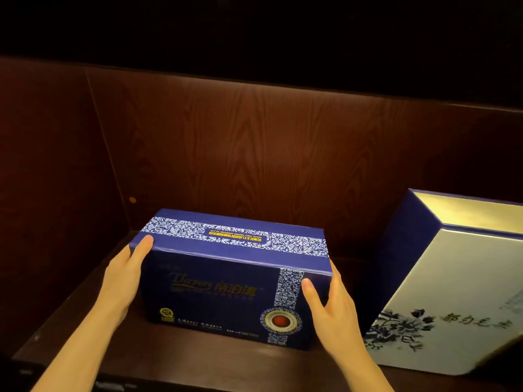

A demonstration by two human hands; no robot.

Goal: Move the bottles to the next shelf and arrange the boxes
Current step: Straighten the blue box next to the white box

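Note:
A dark blue box (226, 281) with white floral bands and a red round emblem stands on the dark wooden shelf (85, 321), left of centre. My left hand (124, 275) presses flat against its left end, thumb on the top edge. On its right end lies my right hand (331, 309), with the thumb on the front face. Together the two hands clasp the box. To the right, a larger box (452, 292) with a pale front, blue flower drawing and navy sides stands close beside it. No bottles are in view.
The shelf compartment has a wood-grain back panel (254, 154) and a left side wall (51, 179). A dark board overhead closes the top. Bare shelf surface lies left of the blue box and along the front edge.

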